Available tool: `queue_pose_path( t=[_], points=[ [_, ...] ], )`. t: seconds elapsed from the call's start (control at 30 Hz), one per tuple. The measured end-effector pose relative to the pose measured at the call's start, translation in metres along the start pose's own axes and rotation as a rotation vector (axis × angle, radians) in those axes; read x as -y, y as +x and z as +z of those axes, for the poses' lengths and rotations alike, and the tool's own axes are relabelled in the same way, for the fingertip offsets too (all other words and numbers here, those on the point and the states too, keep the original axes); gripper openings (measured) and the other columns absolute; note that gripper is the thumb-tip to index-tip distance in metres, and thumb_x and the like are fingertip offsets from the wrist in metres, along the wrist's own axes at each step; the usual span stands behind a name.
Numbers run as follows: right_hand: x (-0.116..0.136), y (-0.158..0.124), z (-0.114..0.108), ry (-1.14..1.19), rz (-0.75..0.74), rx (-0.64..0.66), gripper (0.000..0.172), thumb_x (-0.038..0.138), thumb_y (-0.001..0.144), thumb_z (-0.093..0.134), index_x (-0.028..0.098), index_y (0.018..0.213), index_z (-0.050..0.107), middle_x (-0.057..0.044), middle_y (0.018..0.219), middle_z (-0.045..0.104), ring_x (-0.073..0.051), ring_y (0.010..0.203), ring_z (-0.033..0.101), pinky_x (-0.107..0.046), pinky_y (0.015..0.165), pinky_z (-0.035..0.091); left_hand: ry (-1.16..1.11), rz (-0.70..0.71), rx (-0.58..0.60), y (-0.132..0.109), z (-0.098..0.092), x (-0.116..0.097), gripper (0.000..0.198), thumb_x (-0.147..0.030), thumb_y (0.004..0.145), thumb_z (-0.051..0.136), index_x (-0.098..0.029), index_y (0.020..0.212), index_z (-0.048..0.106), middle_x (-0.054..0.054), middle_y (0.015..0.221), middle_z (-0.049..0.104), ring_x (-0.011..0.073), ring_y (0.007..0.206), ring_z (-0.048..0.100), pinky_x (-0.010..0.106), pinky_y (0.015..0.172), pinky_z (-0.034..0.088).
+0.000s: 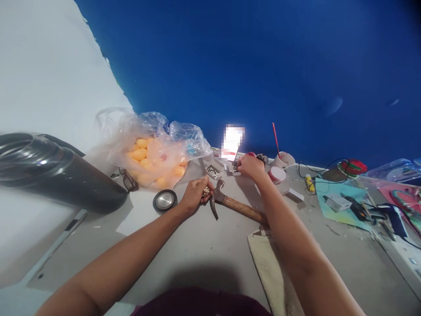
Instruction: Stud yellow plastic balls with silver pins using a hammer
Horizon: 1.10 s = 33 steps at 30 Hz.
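My left hand [194, 194] is closed around a small, round, gold-coloured studded piece [205, 191], partly covered by the fingers. Right beside it lies a claw hammer [241, 208], its rusty head near the fingers and its wooden handle running under my right forearm. My right hand [252, 166] is farther forward, its fingers curled down at a small open box [234, 168] of dark bits. What its fingertips hold, if anything, is hidden. Another small open box [213, 171] with shiny little pieces stands to the left of that one.
A lit phone screen [231, 142] leans at the wall. Left are a clear bag of yellow-orange balls [144, 158], a round lid [165, 200], glasses [127, 181] and a dark bottle [66, 175]. Right are a white cup [283, 160], a red-and-white tub [277, 175] and a cloth [268, 263].
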State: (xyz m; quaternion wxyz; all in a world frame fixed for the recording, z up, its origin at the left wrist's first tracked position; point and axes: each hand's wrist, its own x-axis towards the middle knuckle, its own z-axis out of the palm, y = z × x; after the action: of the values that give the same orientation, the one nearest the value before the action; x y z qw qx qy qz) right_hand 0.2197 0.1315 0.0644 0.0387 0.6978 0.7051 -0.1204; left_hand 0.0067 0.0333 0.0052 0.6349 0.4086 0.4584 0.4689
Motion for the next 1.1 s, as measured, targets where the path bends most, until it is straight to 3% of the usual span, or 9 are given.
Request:
queue_pose_path(
  t=[0.23, 0.47, 0.73, 0.8, 0.9, 1.0, 1.1],
  points=[
    [-0.002, -0.002, 0.004, -0.034, -0.002, -0.047, 0.031, 0.023, 0.094, 0.056, 0.014, 0.116, 0.075, -0.021, 0.113, 0.075, -0.032, 0.109, 0.071, -0.040, 0.091, 0.053, -0.005, 0.013, 0.007, 0.000, 0.000, 0.000, 0.063, -0.074, 0.076, 0.070, -0.012, 0.070, 0.066, 0.003, 0.056, 0.061, 0.0071, 0.038, 0.045, 0.019, 0.036, 0.031],
    [-0.001, -0.007, 0.005, 0.001, -0.052, -0.121, 0.024, 0.021, 0.093, 0.054, 0.015, 0.102, 0.076, -0.016, 0.103, 0.076, -0.028, 0.099, 0.072, -0.032, 0.083, 0.051, 0.013, 0.044, 0.005, 0.000, 0.000, 0.000, 0.060, -0.070, 0.083, 0.066, -0.012, 0.070, 0.067, 0.004, 0.056, 0.061, 0.0078, 0.039, 0.046, 0.020, 0.038, 0.032],
    [-0.003, -0.014, 0.005, 0.127, -0.101, -0.180, 0.023, 0.018, 0.086, 0.058, 0.019, 0.100, 0.076, -0.009, 0.097, 0.078, -0.022, 0.088, 0.070, -0.029, 0.075, 0.048, -0.055, 0.047, 0.033, 0.003, -0.003, 0.003, 0.059, -0.070, 0.087, 0.061, -0.012, 0.077, 0.068, 0.006, 0.062, 0.063, 0.0100, 0.042, 0.048, 0.024, 0.040, 0.035],
    [-0.003, -0.025, 0.003, 0.252, -0.136, -0.202, 0.023, 0.017, 0.085, 0.058, 0.019, 0.099, 0.077, -0.006, 0.096, 0.078, -0.019, 0.086, 0.070, -0.027, 0.075, 0.048, -0.134, 0.049, 0.055, 0.003, -0.002, 0.003, 0.053, -0.063, 0.089, 0.061, -0.012, 0.083, 0.070, 0.008, 0.071, 0.065, 0.0113, 0.049, 0.052, 0.024, 0.044, 0.039],
    [0.002, -0.055, 0.003, 0.659, -0.240, -0.223, 0.015, 0.020, 0.080, 0.064, 0.018, 0.088, 0.077, -0.004, 0.089, 0.078, -0.017, 0.081, 0.068, -0.027, 0.074, 0.048, -0.285, 0.051, 0.065, 0.002, 0.000, 0.000, 0.033, -0.043, 0.088, 0.066, -0.012, 0.096, 0.073, 0.010, 0.087, 0.067, 0.0138, 0.065, 0.060, 0.025, 0.053, 0.045],
    [0.010, -0.090, 0.011, 1.016, -0.266, -0.075, 0.013, 0.028, 0.077, 0.071, 0.018, 0.084, 0.077, -0.001, 0.076, 0.073, -0.015, 0.068, 0.062, -0.026, 0.064, 0.047, -0.343, 0.022, 0.085, 0.000, 0.002, -0.005, 0.033, -0.024, 0.077, 0.074, -0.014, 0.109, 0.072, 0.009, 0.096, 0.068, 0.0144, 0.077, 0.064, 0.024, 0.063, 0.050],
    [0.017, -0.113, 0.027, 1.353, -0.241, 0.114, 0.018, 0.036, 0.077, 0.076, 0.019, 0.082, 0.075, -0.001, 0.075, 0.071, -0.012, 0.062, 0.057, -0.025, 0.058, 0.045, -0.277, 0.040, 0.099, -0.005, 0.004, -0.008, 0.046, -0.022, 0.073, 0.083, -0.017, 0.116, 0.070, 0.006, 0.099, 0.070, 0.0129, 0.076, 0.064, 0.026, 0.070, 0.053]
  ],
)
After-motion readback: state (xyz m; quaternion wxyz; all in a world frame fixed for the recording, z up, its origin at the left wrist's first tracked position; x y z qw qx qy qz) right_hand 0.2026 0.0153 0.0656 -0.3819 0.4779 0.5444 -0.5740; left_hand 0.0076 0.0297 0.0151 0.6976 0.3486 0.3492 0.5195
